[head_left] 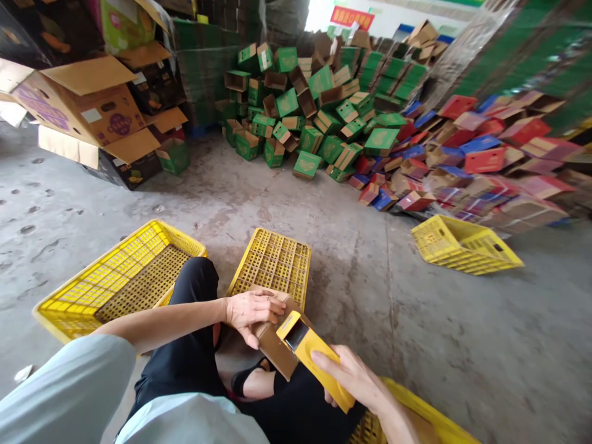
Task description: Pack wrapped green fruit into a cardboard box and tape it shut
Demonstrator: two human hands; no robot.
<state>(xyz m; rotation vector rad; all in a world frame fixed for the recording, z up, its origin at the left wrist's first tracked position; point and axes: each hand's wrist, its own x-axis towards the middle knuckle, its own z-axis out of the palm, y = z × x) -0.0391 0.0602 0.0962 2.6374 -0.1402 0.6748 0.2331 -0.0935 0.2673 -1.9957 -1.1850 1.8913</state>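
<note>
My left hand (256,312) lies over the top edge of a small brown cardboard box (279,349), its fingers bent around the edge. The box stands tilted between my legs, in front of an upturned yellow plastic crate (276,262). In my right hand (351,373) is a long yellow hand tool (319,357) with a dark window near its front end; its exact kind is unclear. The thumb presses on the tool's upper face. Its front end is close against the box's right side, and I cannot tell whether they touch.
A yellow crate (134,271) stands left of my knee, another (467,243) on the floor to the right. Part of a yellow crate (428,410) shows beside my right arm. Green boxes (308,163) and red and blue boxes (483,160) lie heaped behind; large cartons (99,111) stand left.
</note>
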